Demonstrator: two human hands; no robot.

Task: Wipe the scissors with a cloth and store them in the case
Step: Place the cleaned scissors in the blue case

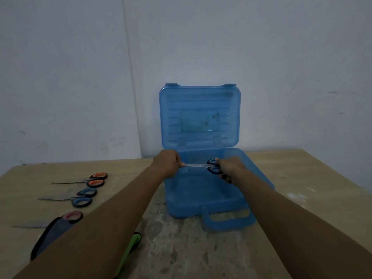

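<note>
I hold the black-handled scissors [209, 167] level over the open blue case [201, 202], my left hand [168, 165] closed on the blade tip and my right hand [229, 170] closed around the handle loops — one hand at each end, so the blades stay shut and flat as they go in. The lid [199, 115] stands upright behind the tray, which leaves the tray free for lowering the pair straight down. I judge this pair is at the storing step. Left of the case on the counter [302, 178] lie three more pairs in a row: orange-handled scissors [96, 179] farthest back, blue-handled scissors [83, 197] next, pink-handled scissors [71, 216] nearest — partly under a dark cloth [50, 236]. A green cloth [131, 244] shows beneath my left forearm.
</note>
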